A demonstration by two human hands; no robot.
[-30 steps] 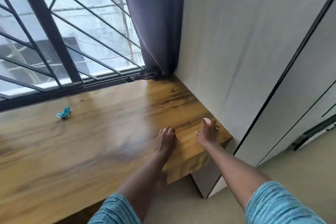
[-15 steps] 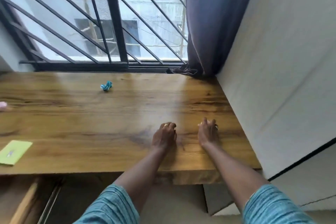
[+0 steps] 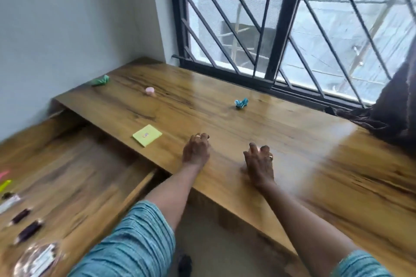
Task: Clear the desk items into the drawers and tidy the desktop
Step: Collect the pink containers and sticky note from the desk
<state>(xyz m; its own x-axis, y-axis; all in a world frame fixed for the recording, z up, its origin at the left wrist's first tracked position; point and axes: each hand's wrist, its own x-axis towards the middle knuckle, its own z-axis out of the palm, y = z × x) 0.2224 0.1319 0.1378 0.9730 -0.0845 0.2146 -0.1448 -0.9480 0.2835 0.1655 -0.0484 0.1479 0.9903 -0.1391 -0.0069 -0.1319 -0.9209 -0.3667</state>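
Note:
My left hand [image 3: 195, 150] and my right hand [image 3: 258, 164] lie palm down on the wooden desktop [image 3: 292, 141] near its front edge, fingers loosely bent, nothing visibly held. Just left of my left hand lies a yellow sticky-note pad [image 3: 147, 135]. Farther back on the desktop lie a blue crumpled piece [image 3: 241, 103], a small pink round thing [image 3: 149, 90] and a green crumpled piece [image 3: 101, 80]. Below the desktop on the left, an open drawer [image 3: 78, 171] holds dark markers [image 3: 27, 229], bright highlighters [image 3: 4, 184] and a round wrapped packet [image 3: 36, 261].
A barred window [image 3: 281, 29] runs along the back of the desk. A dark curtain [image 3: 394, 108] bunches on the desktop at the far right. A pale wall [image 3: 67, 29] closes the left side. Floor [image 3: 213, 243] shows under the desk between my arms.
The view has swung left, bringing the open drawer, the note pad and the pink and green things into sight. Both hands have slid left along the desktop.

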